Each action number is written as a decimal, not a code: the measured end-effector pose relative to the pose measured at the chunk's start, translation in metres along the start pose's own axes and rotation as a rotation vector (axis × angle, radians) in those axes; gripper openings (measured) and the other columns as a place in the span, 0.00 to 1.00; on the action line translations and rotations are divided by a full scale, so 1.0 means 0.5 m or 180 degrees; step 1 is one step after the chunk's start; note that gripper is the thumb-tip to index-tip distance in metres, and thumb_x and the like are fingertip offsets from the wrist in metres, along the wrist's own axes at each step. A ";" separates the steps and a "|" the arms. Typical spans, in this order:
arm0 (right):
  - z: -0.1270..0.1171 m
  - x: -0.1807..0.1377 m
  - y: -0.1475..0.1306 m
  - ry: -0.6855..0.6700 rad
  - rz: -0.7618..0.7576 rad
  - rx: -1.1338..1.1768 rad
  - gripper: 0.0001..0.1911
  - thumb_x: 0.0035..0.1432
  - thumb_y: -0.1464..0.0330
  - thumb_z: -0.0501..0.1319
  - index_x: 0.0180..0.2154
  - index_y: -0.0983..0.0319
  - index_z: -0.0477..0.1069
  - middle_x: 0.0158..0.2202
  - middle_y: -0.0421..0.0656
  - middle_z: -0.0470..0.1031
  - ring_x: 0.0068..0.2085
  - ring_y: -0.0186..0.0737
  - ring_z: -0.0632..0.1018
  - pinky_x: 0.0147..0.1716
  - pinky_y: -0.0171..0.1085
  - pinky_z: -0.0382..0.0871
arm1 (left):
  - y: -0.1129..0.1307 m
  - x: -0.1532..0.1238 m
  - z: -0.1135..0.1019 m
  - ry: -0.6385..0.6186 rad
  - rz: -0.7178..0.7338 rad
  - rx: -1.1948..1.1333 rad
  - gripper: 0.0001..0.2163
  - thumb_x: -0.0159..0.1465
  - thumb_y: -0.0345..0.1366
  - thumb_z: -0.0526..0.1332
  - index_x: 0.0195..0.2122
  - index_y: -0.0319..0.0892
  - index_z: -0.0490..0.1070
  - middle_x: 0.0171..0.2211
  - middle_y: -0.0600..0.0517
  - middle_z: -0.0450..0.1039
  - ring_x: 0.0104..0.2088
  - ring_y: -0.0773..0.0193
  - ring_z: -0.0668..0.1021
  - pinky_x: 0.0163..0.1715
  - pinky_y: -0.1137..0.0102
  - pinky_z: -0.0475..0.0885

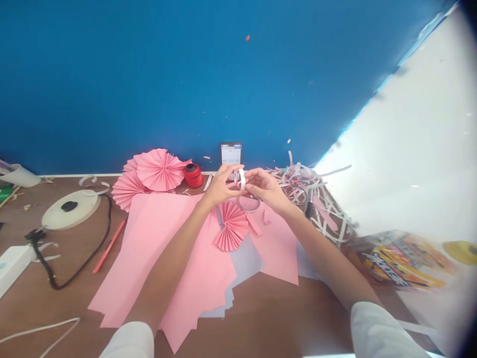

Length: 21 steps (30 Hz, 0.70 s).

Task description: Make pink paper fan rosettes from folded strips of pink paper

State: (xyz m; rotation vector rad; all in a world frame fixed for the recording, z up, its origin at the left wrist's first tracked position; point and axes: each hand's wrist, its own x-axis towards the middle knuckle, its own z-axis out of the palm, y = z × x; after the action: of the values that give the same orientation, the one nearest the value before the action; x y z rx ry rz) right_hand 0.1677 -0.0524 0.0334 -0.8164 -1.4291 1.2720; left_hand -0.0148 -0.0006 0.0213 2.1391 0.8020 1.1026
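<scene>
Sleeves (128, 342): white, nearest the camera, cut off by the bottom edge.
Left hand (219, 186): grasping the white ring (242, 179) between thumb and fingers.
Right hand (267, 190): fingertips at the ring's right side; I cannot tell whether they pinch it or only touch.
Ring: edge toward the camera, in front of the phone (231, 153); reddish marks at its left too small to read.
Phone: lower part hidden behind the hands.
Hoop (250, 211): just below the hands, partly covered by them.
Near fan (231, 228): pink, pleated, over the sheets.
Pink sheets (145, 243): overlapping, crossed by the left forearm; grey sheets (246, 258) show only in part beneath.
Back fans (164, 170): overlapping one another, beside a red tub (193, 175).
Right side: tangled shreds (328, 204) half bury a dark tool (309, 205), hard to make out; the bag (406, 261) is blurred.
Left side: cup (22, 175) and block (15, 266) cut off by the frame.
Room: brown tabletop (283, 323) stretches between the forearms, from the sheets' near edges downward; blue wall (186, 74) stands close behind the phone.
</scene>
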 end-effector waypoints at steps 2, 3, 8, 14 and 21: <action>0.001 0.001 0.002 0.0000 -0.0066 -0.0115 0.17 0.53 0.63 0.66 0.44 0.57 0.67 0.38 0.42 0.72 0.38 0.36 0.75 0.37 0.38 0.73 | -0.003 -0.001 -0.001 0.0061 -0.0014 0.0032 0.29 0.49 0.39 0.70 0.53 0.49 0.66 0.50 0.47 0.64 0.50 0.58 0.72 0.44 0.66 0.73; 0.002 0.001 0.003 -0.0007 -0.0075 -0.0164 0.18 0.53 0.63 0.66 0.45 0.57 0.66 0.39 0.42 0.72 0.38 0.37 0.75 0.37 0.38 0.74 | -0.005 -0.001 0.000 0.0070 -0.0044 0.0018 0.29 0.48 0.39 0.70 0.53 0.49 0.66 0.50 0.47 0.65 0.49 0.58 0.72 0.44 0.66 0.73; 0.000 0.001 0.004 0.0027 -0.0112 -0.0398 0.18 0.56 0.60 0.63 0.47 0.57 0.65 0.40 0.43 0.73 0.39 0.37 0.76 0.38 0.38 0.74 | -0.022 0.001 0.021 0.0250 -0.0679 -0.0927 0.30 0.48 0.44 0.70 0.52 0.47 0.64 0.46 0.47 0.70 0.40 0.61 0.77 0.38 0.67 0.74; -0.004 0.001 0.011 0.0268 -0.0740 -0.1723 0.14 0.59 0.60 0.61 0.46 0.57 0.69 0.47 0.46 0.73 0.44 0.42 0.75 0.42 0.43 0.72 | -0.033 0.007 0.043 0.0517 -0.1698 -0.2705 0.33 0.59 0.64 0.44 0.44 0.38 0.66 0.33 0.44 0.76 0.34 0.58 0.80 0.33 0.66 0.74; -0.006 0.004 0.014 0.0325 -0.1325 -0.2541 0.07 0.61 0.64 0.59 0.40 0.58 0.72 0.41 0.45 0.76 0.44 0.45 0.74 0.46 0.46 0.67 | -0.029 0.006 0.026 -0.0163 -0.2158 -0.3071 0.41 0.57 0.67 0.38 0.41 0.34 0.73 0.33 0.40 0.78 0.38 0.54 0.80 0.35 0.66 0.74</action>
State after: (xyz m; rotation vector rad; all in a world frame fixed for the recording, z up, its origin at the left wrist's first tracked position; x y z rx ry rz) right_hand 0.1690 -0.0484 0.0270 -1.0005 -1.9181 0.3131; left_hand -0.0060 0.0080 0.0061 0.9754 0.6813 0.8017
